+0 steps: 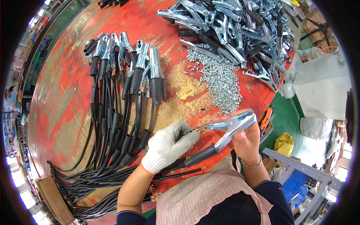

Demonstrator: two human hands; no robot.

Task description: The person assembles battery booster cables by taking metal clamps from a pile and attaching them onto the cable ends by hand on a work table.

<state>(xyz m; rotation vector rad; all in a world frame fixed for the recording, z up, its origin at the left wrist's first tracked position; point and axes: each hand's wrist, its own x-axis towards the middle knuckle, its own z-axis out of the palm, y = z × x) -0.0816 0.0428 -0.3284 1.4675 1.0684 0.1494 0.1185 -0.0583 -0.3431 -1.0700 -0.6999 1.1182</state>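
My right hand [245, 144], bare with a bracelet at the wrist, grips a silver metal clamp [238, 123] near its jaw end. One clamp handle wears a black rubber sleeve [202, 155]; the other is bare metal. A copper-coloured cable end [204, 129] shows at the tip of the bare handle. My left hand [168, 144], in a white knitted glove, pinches there with thumb and fingers closed. Its fingers cover most of what they hold, which looks like the black cable. To the left lie several clamps [140, 62] joined to black cables [101, 131].
Small silver screws and nuts [225, 86] lie in a heap beyond my hands. Behind them rises a large pile of loose clamps [232, 28]. More black cables [112, 180] run along the near edge of the worn red table [67, 86]. An orange-handled tool [266, 118] sits at the right edge.
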